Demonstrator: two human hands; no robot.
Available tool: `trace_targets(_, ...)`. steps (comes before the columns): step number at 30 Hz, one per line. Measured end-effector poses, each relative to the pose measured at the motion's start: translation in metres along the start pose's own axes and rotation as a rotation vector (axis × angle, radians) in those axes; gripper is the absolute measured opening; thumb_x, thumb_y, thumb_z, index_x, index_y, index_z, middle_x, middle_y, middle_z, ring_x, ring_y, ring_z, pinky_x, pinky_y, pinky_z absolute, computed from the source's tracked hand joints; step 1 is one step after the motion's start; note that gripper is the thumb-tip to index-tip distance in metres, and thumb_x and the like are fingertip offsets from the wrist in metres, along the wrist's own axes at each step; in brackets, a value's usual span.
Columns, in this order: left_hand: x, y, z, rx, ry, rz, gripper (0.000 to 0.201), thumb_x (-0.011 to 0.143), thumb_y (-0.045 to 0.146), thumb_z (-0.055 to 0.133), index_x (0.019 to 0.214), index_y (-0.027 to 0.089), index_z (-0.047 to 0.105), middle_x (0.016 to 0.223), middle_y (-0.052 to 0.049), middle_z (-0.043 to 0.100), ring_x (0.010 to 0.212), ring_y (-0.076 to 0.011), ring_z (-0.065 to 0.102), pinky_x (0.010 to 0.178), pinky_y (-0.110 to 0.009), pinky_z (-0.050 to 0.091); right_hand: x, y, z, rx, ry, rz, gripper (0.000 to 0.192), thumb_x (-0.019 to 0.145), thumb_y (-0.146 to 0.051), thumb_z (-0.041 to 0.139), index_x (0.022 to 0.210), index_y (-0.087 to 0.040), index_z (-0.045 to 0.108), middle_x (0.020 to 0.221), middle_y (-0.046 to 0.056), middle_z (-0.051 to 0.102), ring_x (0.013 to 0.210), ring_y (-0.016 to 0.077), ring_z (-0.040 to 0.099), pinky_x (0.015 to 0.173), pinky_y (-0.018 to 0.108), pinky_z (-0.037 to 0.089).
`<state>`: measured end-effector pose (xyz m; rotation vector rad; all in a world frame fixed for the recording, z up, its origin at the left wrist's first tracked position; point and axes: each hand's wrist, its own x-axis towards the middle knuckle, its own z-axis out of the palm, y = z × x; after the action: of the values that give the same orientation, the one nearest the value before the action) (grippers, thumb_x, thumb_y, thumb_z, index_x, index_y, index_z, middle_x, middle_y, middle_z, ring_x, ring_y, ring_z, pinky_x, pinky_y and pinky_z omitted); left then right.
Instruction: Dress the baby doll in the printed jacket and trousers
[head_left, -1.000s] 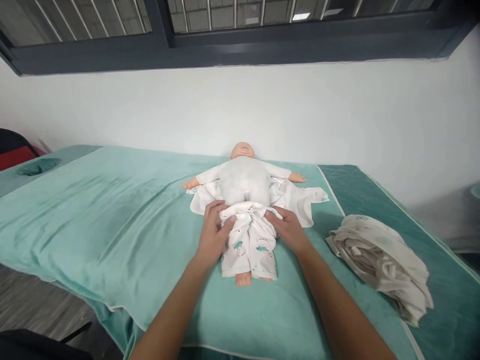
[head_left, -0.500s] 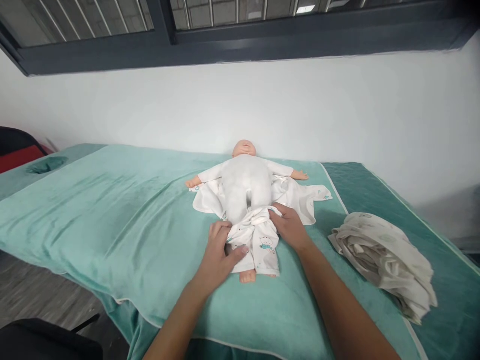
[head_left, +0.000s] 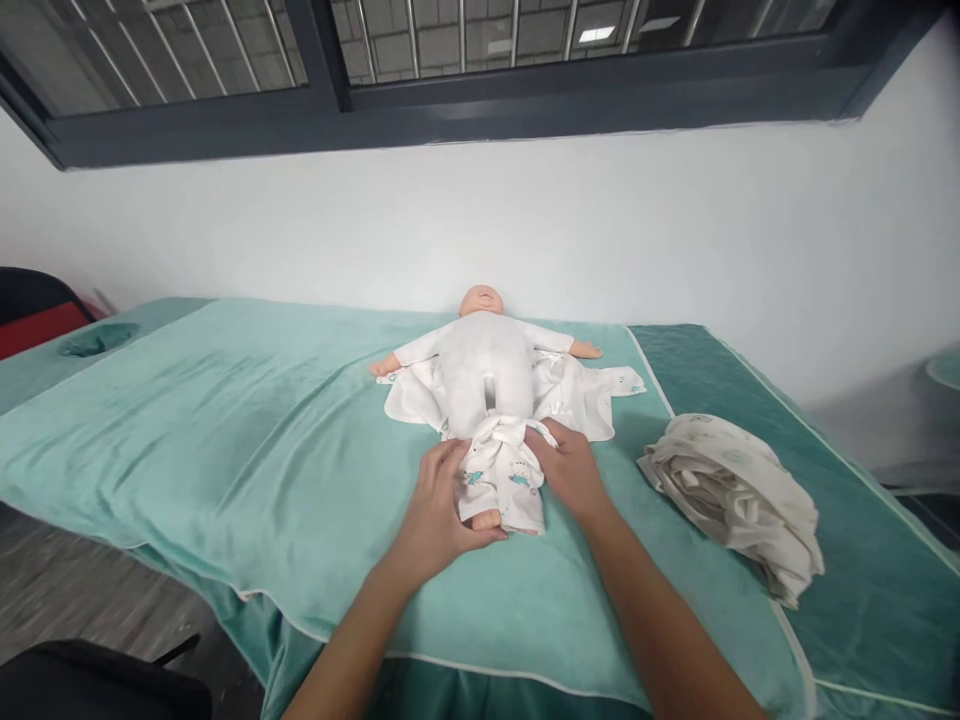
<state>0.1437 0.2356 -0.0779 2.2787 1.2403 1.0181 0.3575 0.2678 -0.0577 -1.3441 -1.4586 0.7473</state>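
Note:
A baby doll with a white cloth body lies on its back, head toward the wall, arms spread. White printed baby pants are bunched around its lower legs, and one foot shows at the left cuff. My left hand is curled round the left side of the pants, its thumb below that foot. On the other side, my right hand pinches the bunched waistband between thumb and fingers. A white printed baby top lies spread open beneath the doll; the doll's other foot is hidden.
A pale green cover lies over the bed, with a darker green part at the right. A crumpled white cloth rests to the right of the doll. Behind are the wall and a barred window; a black chair stands lower left.
My left thumb has moved down from the front of the pants to below the foot. The left leg of the pants sits higher. My right hand keeps its hold at the waistband.

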Motion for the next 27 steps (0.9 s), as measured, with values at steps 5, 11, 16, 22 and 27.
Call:
trace_targets(5,0.002,-0.002,0.0,-0.04,0.049,-0.03,0.107,0.059,0.049,0.086,0.145,0.031,0.026,0.136,-0.012,0.039,0.13,-0.0321,0.041,0.109,-0.051,0.04,-0.036,-0.006,0.004,-0.022,-0.028,0.032,0.04,0.085,-0.05,0.055,0.061,-0.021,0.041,0.058,-0.004,0.041,0.059,0.0121,0.038,0.054,0.025,0.03)
trace_targets(11,0.008,-0.007,-0.002,-0.086,0.079,-0.073,0.103,0.057,0.047,0.087,0.142,0.03,0.032,0.132,-0.009,0.043,0.125,-0.0296,0.046,0.105,-0.047,0.043,-0.036,-0.008,0.004,0.015,-0.104,0.01,0.034,0.087,-0.05,0.054,0.072,-0.02,0.053,0.066,-0.003,0.051,0.065,0.0144,0.046,0.06,0.025,0.037)
trace_targets(16,0.014,-0.009,-0.005,-0.167,0.102,-0.101,0.096,0.057,0.04,0.088,0.138,0.027,0.039,0.124,-0.008,0.048,0.117,-0.028,0.05,0.098,-0.043,0.046,-0.039,-0.011,-0.002,0.133,-0.352,-0.004,0.058,0.074,-0.046,0.073,0.121,-0.021,0.052,0.118,0.006,0.062,0.106,0.0254,0.056,0.088,0.034,0.045)
trace_targets(22,0.015,-0.001,-0.011,-0.117,0.047,-0.126,0.082,0.057,0.034,0.089,0.128,0.022,0.049,0.118,-0.008,0.056,0.111,-0.0269,0.054,0.096,-0.042,0.045,-0.05,-0.018,-0.004,-0.035,-0.306,-0.031,0.052,0.072,-0.043,0.074,0.113,-0.019,0.054,0.111,0.007,0.064,0.103,0.0274,0.057,0.088,0.038,0.044)
trace_targets(27,-0.003,0.017,-0.029,-0.019,-0.017,-0.203,0.059,0.069,0.034,0.081,0.121,0.024,0.055,0.113,-0.004,0.063,0.107,-0.0246,0.057,0.096,-0.04,0.041,-0.059,-0.033,-0.015,-0.192,-0.283,0.088,0.028,0.072,-0.034,0.064,0.095,-0.02,0.057,0.087,0.0,0.064,0.08,0.0204,0.057,0.072,0.031,0.042)
